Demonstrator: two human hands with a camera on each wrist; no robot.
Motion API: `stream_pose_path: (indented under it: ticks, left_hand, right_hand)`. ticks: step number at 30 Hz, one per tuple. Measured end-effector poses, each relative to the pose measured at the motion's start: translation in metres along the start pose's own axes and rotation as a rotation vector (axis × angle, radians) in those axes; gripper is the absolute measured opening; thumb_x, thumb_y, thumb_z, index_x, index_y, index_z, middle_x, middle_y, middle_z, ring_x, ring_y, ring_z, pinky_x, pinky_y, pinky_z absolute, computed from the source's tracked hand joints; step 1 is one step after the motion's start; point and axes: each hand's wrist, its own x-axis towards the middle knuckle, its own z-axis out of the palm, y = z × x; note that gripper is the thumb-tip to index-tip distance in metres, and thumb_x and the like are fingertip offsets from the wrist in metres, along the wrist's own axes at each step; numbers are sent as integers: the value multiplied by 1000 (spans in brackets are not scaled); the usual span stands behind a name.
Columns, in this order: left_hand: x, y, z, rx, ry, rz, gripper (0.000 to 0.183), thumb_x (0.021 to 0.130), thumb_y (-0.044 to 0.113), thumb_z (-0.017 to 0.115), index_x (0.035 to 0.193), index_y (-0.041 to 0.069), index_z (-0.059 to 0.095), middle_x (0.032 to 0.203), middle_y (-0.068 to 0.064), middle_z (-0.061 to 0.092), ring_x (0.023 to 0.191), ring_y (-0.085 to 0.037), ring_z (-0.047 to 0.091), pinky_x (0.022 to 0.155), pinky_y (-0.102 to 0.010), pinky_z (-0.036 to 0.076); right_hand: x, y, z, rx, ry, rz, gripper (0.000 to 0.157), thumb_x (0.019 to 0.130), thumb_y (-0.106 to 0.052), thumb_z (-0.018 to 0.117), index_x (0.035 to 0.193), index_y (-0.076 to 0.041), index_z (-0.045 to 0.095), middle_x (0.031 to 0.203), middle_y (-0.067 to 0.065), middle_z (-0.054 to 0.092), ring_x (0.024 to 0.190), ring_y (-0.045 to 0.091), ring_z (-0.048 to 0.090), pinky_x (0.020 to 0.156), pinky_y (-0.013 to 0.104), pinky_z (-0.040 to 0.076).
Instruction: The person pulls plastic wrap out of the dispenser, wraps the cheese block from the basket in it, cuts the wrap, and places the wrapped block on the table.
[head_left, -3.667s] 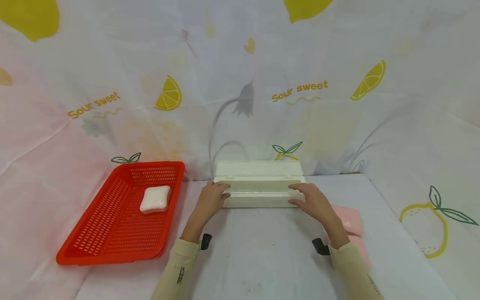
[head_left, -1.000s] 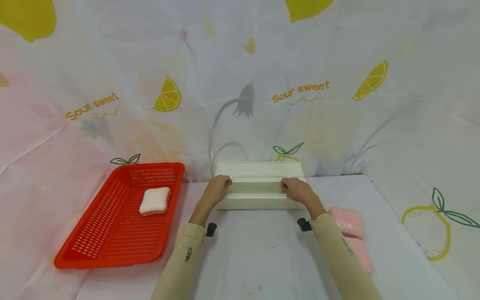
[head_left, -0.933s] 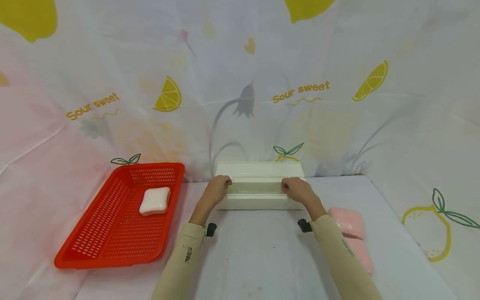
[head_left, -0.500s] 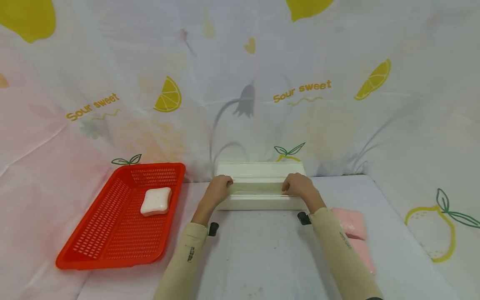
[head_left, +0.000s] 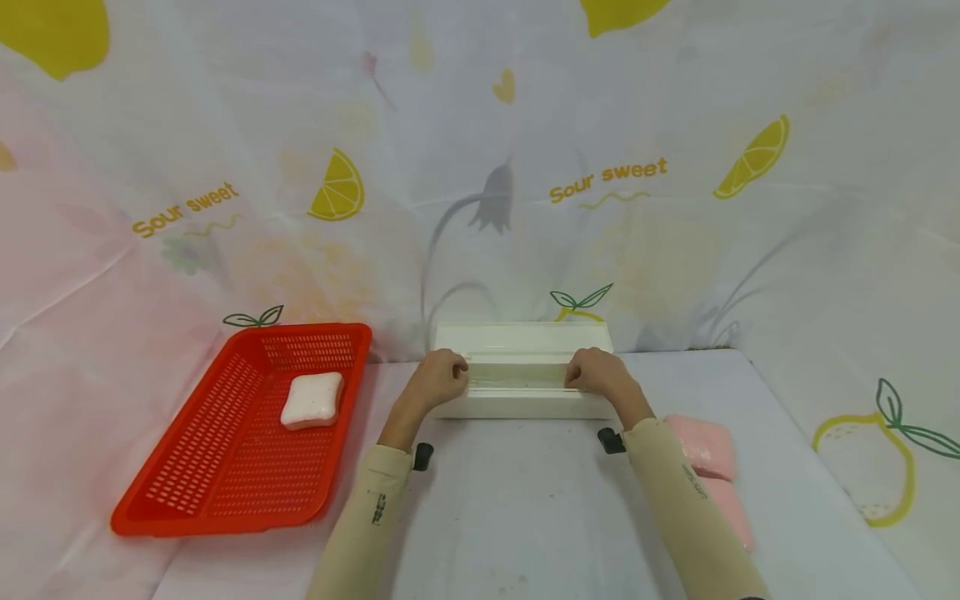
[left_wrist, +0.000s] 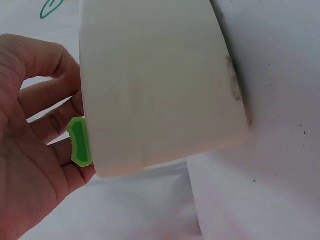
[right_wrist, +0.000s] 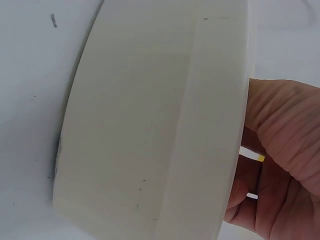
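A long white cling film dispenser (head_left: 525,406) stands at the back of the table, its lid (head_left: 525,337) raised. Pale, see-through cling film (head_left: 517,375) shows in its opening. At the left end my left hand (head_left: 438,379) has curled fingers and appears to pinch the film's edge. My right hand (head_left: 598,373) does likewise at the right end. The film at the fingertips is too thin to make out clearly. In the left wrist view a green slide cutter (left_wrist: 80,142) sits on the box edge beside the fingers (left_wrist: 47,95). The box hides the right fingertips in the right wrist view.
A red plastic basket (head_left: 225,527) stands at the left, holding a white toast-shaped block (head_left: 311,400). Two pink blocks, one a shiny pink block (head_left: 699,444), lie at the right near my right forearm. A printed cloth backdrop (head_left: 465,125) rises right behind the dispenser.
Both hands, earlier spread with fingers apart at the dispenser's ends, have moved slightly inward and curled their fingers at the opening. During the last half second they have hardly moved.
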Motion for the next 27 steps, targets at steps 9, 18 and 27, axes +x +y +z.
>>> stream_pose_path:
  ticks: [9,18,27]
  left_hand:
    - [1,5,-10,-5,-59,8,15,80,-1,74,94,-4,74,82,-9,65,77,-23,59,72,-37,51]
    - [-3,1,-6,-10,-23,23,7,81,-4,75,87,-1,75,84,-8,68,82,-24,64,75,-39,53]
    - [-6,1,-15,-94,26,64,4,86,-1,72,88,2,71,85,-5,67,81,-22,63,75,-39,52]
  right_hand:
    - [-7,5,1,13,87,-66,8,90,-14,71,82,-14,72,81,-3,67,71,14,54,67,37,46]
    - [-17,4,0,114,129,-47,6,91,-19,72,88,-14,74,90,-1,71,80,16,60,75,41,49]
    - [-29,3,-10,314,191,-71,10,93,-21,69,95,-11,72,92,1,72,69,14,66,66,36,50]
